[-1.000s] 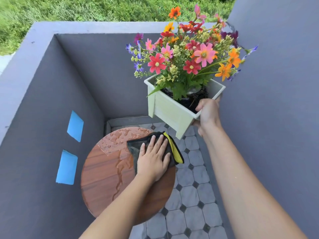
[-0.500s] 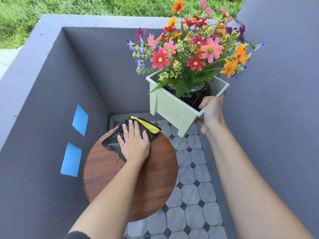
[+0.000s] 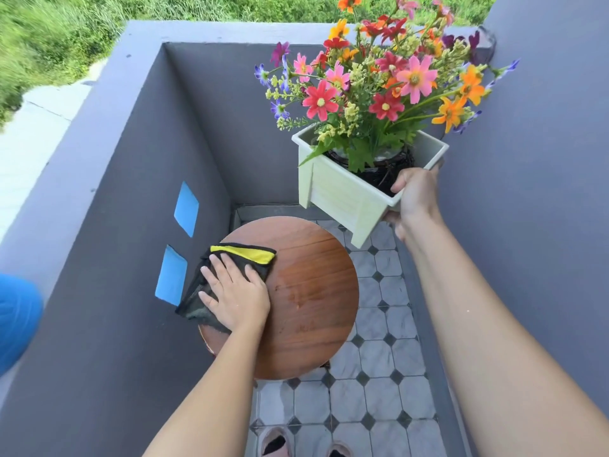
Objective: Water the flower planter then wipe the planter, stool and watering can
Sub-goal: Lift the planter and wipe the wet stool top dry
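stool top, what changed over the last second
The left hand swept the cloth from the stool's right side, across the far edge, to its left edge; the puddles are gone, leaving a faint damp sheen. The right hand still holds the planter aloft.

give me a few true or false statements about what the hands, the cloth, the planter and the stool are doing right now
1. The right hand holds the planter up in the air, clear of the stool. True.
2. The left hand is pressed flat on the cloth. True.
3. The cloth lies on the tiled floor. False: it lies on the left part of the stool top, its edge hanging over the rim.
4. The planter is empty. False: it is full of colourful flowers.
5. The cloth is plain white. False: it is dark with a yellow edge.
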Demonstrator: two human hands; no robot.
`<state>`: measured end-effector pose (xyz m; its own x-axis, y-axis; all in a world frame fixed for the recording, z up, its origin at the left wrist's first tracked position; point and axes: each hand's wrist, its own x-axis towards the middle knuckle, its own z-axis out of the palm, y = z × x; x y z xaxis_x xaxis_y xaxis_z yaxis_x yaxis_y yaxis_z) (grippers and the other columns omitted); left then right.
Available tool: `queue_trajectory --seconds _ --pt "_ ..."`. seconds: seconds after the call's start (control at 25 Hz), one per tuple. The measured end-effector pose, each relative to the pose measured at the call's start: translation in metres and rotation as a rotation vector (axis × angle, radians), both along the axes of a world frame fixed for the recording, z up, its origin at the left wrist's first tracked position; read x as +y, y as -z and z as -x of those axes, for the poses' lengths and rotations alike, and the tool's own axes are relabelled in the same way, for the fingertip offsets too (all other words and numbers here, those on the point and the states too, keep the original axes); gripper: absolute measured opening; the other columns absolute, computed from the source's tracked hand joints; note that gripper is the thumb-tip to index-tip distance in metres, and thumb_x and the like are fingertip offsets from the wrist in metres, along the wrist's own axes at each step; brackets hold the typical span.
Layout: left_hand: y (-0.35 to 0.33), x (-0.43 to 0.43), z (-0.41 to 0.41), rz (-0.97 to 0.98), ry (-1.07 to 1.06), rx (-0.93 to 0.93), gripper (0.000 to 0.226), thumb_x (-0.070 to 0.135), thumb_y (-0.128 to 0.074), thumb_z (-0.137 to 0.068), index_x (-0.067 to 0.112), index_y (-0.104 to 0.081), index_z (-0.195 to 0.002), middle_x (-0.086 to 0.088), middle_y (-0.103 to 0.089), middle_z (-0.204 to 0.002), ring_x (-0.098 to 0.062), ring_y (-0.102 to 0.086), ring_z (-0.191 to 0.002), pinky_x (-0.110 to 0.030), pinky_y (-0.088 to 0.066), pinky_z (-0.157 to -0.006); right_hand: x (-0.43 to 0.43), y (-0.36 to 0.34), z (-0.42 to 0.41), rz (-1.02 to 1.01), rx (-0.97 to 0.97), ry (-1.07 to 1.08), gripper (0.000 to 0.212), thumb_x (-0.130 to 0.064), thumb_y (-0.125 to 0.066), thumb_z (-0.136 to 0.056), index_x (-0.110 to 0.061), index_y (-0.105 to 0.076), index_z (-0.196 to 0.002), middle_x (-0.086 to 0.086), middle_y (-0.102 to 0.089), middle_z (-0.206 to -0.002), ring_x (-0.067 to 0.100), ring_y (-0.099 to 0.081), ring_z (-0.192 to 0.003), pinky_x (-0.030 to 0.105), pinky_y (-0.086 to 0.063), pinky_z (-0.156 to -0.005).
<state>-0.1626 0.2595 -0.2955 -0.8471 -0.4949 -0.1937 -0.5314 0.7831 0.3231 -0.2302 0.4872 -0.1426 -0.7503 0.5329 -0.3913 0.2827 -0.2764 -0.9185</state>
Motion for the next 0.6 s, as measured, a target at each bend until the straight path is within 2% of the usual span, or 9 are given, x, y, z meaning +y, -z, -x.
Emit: queue_trajectory --seconds 0.08,0.24,0.32,0.4,0.44,0.48,0.56,0.6 --pt "-0.001 0.0 -0.018 -0.014 -0.039 -0.002 0.059 0.04 -0.023 -0.1 0.017 -0.01 -0.153 0.0 -0.003 -0.162 -0.021 0.004 -0.148 -0.053 -0.003 -0.114 -0.002 -0.004 -0.003 -0.002 -0.009 0.001 0.112 -0.011 -0.041 -0.043 -0.037 -0.011 -0.149 0.001 -0.038 -0.143 0.033 -0.045 -0.124 0.059 -0.037 -0.102" --pt "-0.007 0.009 -0.056 -0.047 -0.085 -0.029 0.059 0.038 -0.025 -0.1 0.016 -0.01 -0.153 -0.001 -0.004 -0.162 -0.022 0.003 -0.148 -0.054 -0.006 -0.113 -0.002 -0.012 -0.01 -0.007 -0.023 -0.007 0.115 -0.011 -0.041 -0.044 -0.041 -0.004 -0.149 0.004 -0.033 -0.15 0.037 -0.041 -0.132 0.061 -0.035 -0.103" --pt "-0.008 0.014 -0.072 -0.068 -0.089 -0.045 0.059 0.037 -0.025 -0.1 0.016 -0.01 -0.153 -0.001 -0.004 -0.162 -0.022 0.003 -0.148 -0.055 -0.008 -0.113 -0.001 -0.016 -0.011 -0.013 -0.024 -0.013 0.116 -0.011 -0.041 -0.043 -0.041 -0.003 -0.149 0.003 -0.035 -0.147 0.039 -0.04 -0.133 0.051 -0.043 -0.092" --pt "-0.007 0.021 -0.086 -0.093 -0.075 -0.061 0.059 0.037 -0.026 -0.1 0.015 -0.012 -0.153 -0.002 -0.005 -0.162 -0.024 0.001 -0.148 -0.057 -0.01 -0.112 0.0 -0.021 -0.013 -0.02 -0.025 -0.022 0.116 -0.011 -0.041 -0.043 -0.039 -0.004 -0.149 0.002 -0.036 -0.142 0.04 -0.04 -0.132 0.037 -0.041 -0.078" --pt "-0.005 0.024 -0.094 -0.097 -0.06 -0.072 0.059 0.037 -0.027 -0.1 0.014 -0.013 -0.153 -0.002 -0.006 -0.162 -0.024 0.0 -0.148 -0.057 -0.012 -0.112 0.0 -0.023 -0.015 -0.015 -0.023 -0.022 0.116 -0.011 -0.041 -0.043 -0.039 -0.005 -0.149 0.003 -0.035 -0.144 0.04 -0.04 -0.132 0.038 -0.041 -0.08" --pt "-0.005 0.029 -0.102 -0.1 -0.033 -0.084 0.059 0.038 -0.027 -0.1 0.013 -0.015 -0.152 -0.004 -0.008 -0.161 -0.026 -0.002 -0.148 -0.058 -0.014 -0.111 0.001 -0.025 -0.016 -0.01 -0.018 -0.018 0.115 -0.011 -0.04 -0.043 -0.039 -0.004 -0.149 0.004 -0.034 -0.146 0.04 -0.041 -0.132 0.045 -0.042 -0.086" --pt "-0.005 0.039 -0.118 -0.086 0.048 -0.075 0.063 0.045 -0.023 -0.098 0.008 -0.027 -0.149 -0.011 -0.022 -0.158 -0.032 -0.015 -0.146 -0.062 -0.024 -0.106 0.002 -0.03 -0.018 -0.005 -0.009 -0.005 0.116 -0.01 -0.04 -0.045 -0.041 -0.002 -0.15 0.004 -0.033 -0.15 0.038 -0.042 -0.131 0.058 -0.04 -0.098" --pt "-0.004 0.043 -0.125 -0.075 0.091 -0.065 0.07 0.052 -0.019 -0.095 0.005 -0.032 -0.147 -0.015 -0.029 -0.155 -0.035 -0.022 -0.143 -0.064 -0.028 -0.103 0.002 -0.033 -0.018 -0.002 -0.008 -0.001 0.116 -0.01 -0.04 -0.045 -0.041 0.0 -0.15 0.004 -0.032 -0.15 0.037 -0.042 -0.13 0.06 -0.038 -0.1"
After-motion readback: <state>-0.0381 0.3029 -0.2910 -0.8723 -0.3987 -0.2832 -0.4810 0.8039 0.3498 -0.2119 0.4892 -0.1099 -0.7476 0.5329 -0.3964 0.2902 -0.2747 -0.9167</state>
